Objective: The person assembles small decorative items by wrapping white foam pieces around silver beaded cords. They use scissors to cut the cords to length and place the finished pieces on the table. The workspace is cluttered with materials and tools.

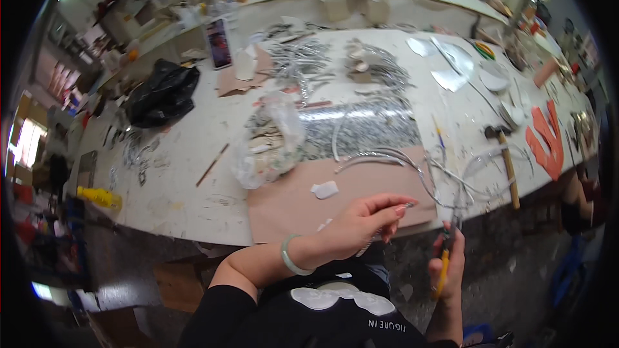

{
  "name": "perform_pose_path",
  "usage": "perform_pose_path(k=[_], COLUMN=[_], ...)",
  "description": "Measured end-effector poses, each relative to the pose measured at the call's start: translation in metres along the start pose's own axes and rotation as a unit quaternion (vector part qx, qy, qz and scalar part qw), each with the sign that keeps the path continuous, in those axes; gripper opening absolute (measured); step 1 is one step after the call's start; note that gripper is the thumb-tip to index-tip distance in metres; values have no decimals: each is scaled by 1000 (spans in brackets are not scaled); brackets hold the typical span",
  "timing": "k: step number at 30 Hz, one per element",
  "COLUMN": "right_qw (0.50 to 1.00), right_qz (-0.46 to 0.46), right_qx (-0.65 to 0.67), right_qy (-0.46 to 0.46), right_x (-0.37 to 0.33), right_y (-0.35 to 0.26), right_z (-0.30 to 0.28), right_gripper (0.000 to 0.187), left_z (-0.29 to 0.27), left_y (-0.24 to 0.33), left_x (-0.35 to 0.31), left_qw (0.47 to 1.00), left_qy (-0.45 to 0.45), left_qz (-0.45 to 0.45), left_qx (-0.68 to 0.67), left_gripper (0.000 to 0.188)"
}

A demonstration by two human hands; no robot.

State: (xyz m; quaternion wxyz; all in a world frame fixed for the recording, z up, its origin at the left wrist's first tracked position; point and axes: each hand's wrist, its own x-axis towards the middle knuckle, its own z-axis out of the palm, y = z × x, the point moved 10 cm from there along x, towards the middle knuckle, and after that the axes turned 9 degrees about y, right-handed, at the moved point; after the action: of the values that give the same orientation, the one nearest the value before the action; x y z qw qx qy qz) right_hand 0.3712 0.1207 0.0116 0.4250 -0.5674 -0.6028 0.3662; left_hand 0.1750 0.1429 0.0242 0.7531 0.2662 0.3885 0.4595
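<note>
My left hand (364, 224), with a pale green bangle (288, 256) on its wrist, is closed in a pinch over the near edge of the table. It holds a thin silvery strip (368, 245), part of which hangs below the fingers. To its right, my right hand (454, 261) grips yellow-handled pliers (443, 272), jaws pointing up toward the table edge. Pinkish-brown sheet material (290, 209) lies beneath and beyond my left hand, with a small white piece (324, 189) on it. Silvery cords (380, 154) curve across the sheet and to its right.
A clear plastic bag (271, 145) of beige pieces stands left of a grey speckled slab (364, 127). A hammer (509, 171) and orange-red scraps (547, 142) lie at right. Farther left are a black bag (164, 93), a yellow bottle (100, 198) and a propped phone (219, 44). Silvery bundles (300, 61) lie behind.
</note>
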Motion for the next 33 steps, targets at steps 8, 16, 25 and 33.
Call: perform_pose_path(k=[8,16,25,33], right_qw=[925,914,901,900], right_qz=[-247,-264,-288,-282], right_qx=[-286,-304,-319,-327], right_qy=[45,43,57,51], right_x=[13,6,4,4], right_y=[-63,-67,-74,-72], right_z=[0,0,5,5], right_gripper=[87,89,90,89], left_z=[0,8,11,12], left_y=[-25,-32,-33,-35], left_x=[-7,-3,-11,-12], left_qw=[992,991,992,993], left_qy=[35,18,18,47], left_qz=[-82,-83,-55,-58], left_qx=[-86,-104,-108,-92], left_gripper=[34,32,27,26])
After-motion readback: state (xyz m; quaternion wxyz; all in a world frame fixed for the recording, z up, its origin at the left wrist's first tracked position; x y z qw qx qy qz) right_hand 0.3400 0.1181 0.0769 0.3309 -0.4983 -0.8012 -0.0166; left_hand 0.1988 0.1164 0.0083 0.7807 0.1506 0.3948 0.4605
